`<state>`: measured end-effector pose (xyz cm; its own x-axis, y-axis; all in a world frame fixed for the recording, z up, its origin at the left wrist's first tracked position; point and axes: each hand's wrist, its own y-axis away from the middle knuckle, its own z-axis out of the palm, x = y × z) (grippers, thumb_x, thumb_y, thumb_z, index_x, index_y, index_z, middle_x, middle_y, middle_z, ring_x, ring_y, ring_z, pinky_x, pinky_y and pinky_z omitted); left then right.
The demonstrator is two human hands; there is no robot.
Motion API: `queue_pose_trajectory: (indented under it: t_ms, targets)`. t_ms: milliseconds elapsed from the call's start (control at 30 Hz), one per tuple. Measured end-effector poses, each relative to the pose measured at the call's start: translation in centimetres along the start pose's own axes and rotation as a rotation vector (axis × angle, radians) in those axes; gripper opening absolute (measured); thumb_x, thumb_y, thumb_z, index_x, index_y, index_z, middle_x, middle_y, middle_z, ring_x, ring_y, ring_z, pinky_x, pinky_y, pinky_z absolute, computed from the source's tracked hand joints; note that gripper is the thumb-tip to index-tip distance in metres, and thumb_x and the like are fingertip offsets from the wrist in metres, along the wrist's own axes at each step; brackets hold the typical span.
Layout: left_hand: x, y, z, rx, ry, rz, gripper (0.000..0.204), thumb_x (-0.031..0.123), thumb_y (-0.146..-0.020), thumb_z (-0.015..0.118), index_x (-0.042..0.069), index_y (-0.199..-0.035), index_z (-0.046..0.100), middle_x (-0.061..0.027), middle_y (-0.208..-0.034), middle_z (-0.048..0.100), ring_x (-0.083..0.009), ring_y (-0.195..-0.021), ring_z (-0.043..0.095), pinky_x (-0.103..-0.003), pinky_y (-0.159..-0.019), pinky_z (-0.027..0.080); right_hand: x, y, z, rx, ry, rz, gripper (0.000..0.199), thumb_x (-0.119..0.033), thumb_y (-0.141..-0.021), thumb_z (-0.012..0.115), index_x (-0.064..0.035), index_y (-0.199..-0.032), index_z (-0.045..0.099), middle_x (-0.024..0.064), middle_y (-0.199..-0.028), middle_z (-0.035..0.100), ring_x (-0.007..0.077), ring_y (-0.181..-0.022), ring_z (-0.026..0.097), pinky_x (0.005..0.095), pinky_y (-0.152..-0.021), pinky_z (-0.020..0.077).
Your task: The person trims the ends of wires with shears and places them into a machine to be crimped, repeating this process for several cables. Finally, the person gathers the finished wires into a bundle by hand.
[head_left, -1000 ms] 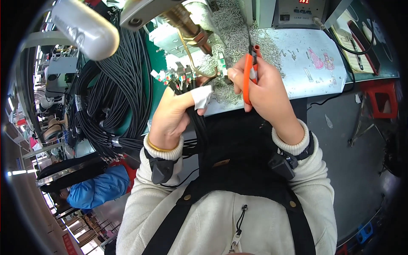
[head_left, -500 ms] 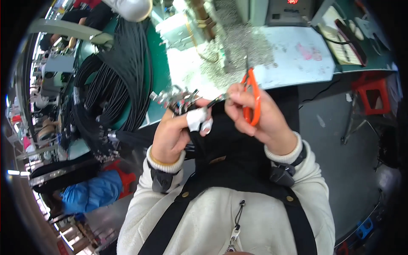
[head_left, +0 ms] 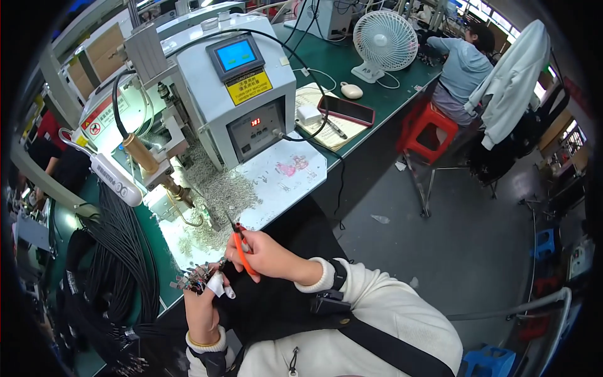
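- The left hand (head_left: 202, 308) is sitting nearest, low at the desk's (head_left: 286, 179) front edge, its fingers clenched round a bundle of cable ends (head_left: 196, 279) that is fanning upward and a little leftward out of the fist; one fingertip is wearing white tape.
- The right hand (head_left: 267, 257) is hovering just beside it, up and to the right, fingers wrapped round the orange-handled cutters (head_left: 242, 248); the tool's long axis is running up-left, with the dark tip pointing away from the body.
- So the cable ends are lying left and slightly below the cutter tip, near but apart; the right hand is the nearer one to close that gap.
- Further left, black cables (head_left: 122, 257) are hanging in a thick loop.
- Beyond, a grey-white machine (head_left: 235, 94) is standing on the desk, carrying a yellow rectangular label under a small blue screen, and a red-and-white warning sticker (head_left: 100, 119) on its left part.
- Far back, a white fan (head_left: 384, 41) is facing this way.
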<state>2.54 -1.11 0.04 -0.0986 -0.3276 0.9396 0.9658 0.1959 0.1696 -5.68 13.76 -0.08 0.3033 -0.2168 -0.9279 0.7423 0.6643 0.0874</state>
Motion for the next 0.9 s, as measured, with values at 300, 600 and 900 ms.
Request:
queue_pose_trajectory:
  t_ms: [300, 600, 900]
  targets:
    - [-0.7, -0.3, -1.4, 0.097, 0.173, -0.082, 0.019, 0.003, -0.075, 0.057, 0.001, -0.093, 0.051, -0.0051, -0.071, 0.053, -0.0125, -0.060, 0.051, -0.024, -0.050, 0.039, 0.6, 0.4, 1.0, 0.001, 0.345, -0.279, 0.014, -0.014, -0.082, 0.054, -0.0013, -0.081, 0.049, -0.0004, -0.057, 0.049, 0.0050, -0.043, 0.043, 0.0202, -0.041, 0.0337]
    - [-0.7, 0.1, -0.6, 0.195, 0.035, -0.018, 0.019, -0.001, -0.071, 0.062, 0.002, -0.088, 0.054, -0.0024, -0.074, 0.055, -0.0084, -0.058, 0.050, -0.020, -0.048, 0.037, 1.0, 0.4, 1.1, -0.056, 0.209, -0.067, 0.010, -0.011, -0.082, 0.053, -0.0016, -0.080, 0.049, 0.0010, -0.058, 0.050, 0.0050, -0.044, 0.043, 0.0194, -0.042, 0.0350]
    - [0.9, -0.7, 0.7, 0.118, -0.092, -0.020, 0.020, -0.003, -0.070, 0.061, 0.000, -0.089, 0.058, -0.0002, -0.075, 0.056, -0.0046, -0.057, 0.048, -0.018, -0.047, 0.036, 1.2, -0.8, -0.2, 0.004, -0.044, 0.009, 0.015, -0.014, -0.085, 0.051, -0.0013, -0.079, 0.047, 0.0049, -0.060, 0.051, 0.0079, -0.038, 0.044, 0.0171, -0.035, 0.0346]
